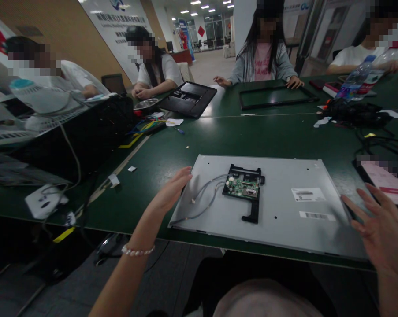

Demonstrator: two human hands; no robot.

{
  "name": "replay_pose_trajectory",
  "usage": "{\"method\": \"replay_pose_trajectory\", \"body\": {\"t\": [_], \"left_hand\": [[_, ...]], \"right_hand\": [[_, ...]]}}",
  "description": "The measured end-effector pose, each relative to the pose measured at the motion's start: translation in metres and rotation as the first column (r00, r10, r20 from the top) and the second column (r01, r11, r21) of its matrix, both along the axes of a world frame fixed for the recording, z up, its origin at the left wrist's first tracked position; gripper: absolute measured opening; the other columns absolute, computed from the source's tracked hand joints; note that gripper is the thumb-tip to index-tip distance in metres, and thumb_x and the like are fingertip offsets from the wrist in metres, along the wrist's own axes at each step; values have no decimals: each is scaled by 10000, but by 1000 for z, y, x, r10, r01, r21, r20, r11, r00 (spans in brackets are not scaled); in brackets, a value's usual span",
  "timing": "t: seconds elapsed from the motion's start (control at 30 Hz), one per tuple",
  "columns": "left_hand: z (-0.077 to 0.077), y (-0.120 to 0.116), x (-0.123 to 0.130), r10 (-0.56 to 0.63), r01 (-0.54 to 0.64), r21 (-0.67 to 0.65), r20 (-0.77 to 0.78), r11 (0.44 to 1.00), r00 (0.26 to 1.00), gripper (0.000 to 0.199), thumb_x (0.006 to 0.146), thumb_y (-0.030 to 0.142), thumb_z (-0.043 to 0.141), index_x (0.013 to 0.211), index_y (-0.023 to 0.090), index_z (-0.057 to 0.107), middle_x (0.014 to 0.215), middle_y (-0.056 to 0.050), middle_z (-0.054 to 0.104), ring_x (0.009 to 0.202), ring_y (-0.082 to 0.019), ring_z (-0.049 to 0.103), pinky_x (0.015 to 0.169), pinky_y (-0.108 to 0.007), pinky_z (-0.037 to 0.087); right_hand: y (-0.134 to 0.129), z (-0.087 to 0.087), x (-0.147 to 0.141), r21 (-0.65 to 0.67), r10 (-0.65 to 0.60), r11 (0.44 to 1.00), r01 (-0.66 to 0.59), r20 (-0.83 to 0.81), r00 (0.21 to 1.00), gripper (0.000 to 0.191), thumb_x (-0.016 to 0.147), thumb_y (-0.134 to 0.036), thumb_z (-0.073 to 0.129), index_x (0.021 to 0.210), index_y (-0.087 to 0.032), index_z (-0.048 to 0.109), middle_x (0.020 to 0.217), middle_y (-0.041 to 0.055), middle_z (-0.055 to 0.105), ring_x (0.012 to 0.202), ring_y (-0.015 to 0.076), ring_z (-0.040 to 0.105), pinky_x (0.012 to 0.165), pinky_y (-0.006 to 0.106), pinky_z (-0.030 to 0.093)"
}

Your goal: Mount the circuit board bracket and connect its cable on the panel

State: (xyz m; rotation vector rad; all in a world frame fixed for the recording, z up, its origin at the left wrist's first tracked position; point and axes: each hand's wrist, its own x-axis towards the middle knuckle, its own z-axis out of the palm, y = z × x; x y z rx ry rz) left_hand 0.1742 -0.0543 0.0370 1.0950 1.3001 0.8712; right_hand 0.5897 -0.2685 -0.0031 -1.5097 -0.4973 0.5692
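Observation:
In front of me a flat silver display panel (288,171) lies face down on the table, near its front edge. On its back sit a black plastic bracket (254,213) and a small green circuit board (241,187). Thin grey cables (208,204) run from the board to the left. My left hand (170,191), fingers stretched out, is at the panel's left edge; whether it touches is unclear. Over the right end of the panel is my right hand (380,229), fingers spread and holding nothing. Two labels (307,195) are stuck on the panel's right half.
Across the green table (215,136) lie a black monitor back cover (192,99) and a black bezel frame (278,105), with a co-worker's hand on it. Bottles (357,79), black cables (357,114) and a lit screen (387,185) are right. Equipment and wires crowd the left.

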Motion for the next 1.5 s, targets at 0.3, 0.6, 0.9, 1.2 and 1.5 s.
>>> {"method": "replay_pose_trajectory", "body": {"t": [0.3,0.6,0.9,1.2,1.5], "left_hand": [[22,-12,42,-314,391,272,-288,879,905,727,550,193,843,1242,229,626,1483,-108,437,1432,-350,268,1202,-421,96],[6,3,73,-576,796,340,-556,500,599,821,562,279,812,1344,209,574,1323,-143,544,1263,-366,442,1105,-492,274],[-5,11,75,-555,824,324,-619,465,556,762,571,264,785,1302,205,579,1208,-127,532,1155,-327,477,1038,-445,347],[-3,5,91,-532,846,280,-677,454,509,691,606,277,748,1270,211,570,1178,-106,515,1127,-300,467,1017,-448,368],[6,-15,112,-528,850,194,-710,489,466,658,633,319,738,1243,180,536,1202,-101,468,1173,-286,441,1055,-443,361]], "right_hand": [[8,3,-23,-160,180,977,-144,241,954,654,775,-513,654,1383,-341,486,1531,37,405,1378,309,404,1081,498,387],[46,17,-94,-355,662,735,-578,563,496,589,817,-428,639,1361,-280,466,1386,85,531,1289,297,480,1093,526,380],[74,7,-109,-419,648,748,-515,632,426,430,831,-336,609,1250,-252,560,1214,107,611,1159,330,546,982,533,454],[77,5,-97,-428,628,766,-479,655,420,324,852,-316,588,1159,-217,617,1151,107,635,1094,307,577,953,495,470],[71,0,-76,-399,605,781,-481,672,427,262,852,-303,588,1100,-227,626,1113,89,653,1047,285,602,934,477,481]]}}
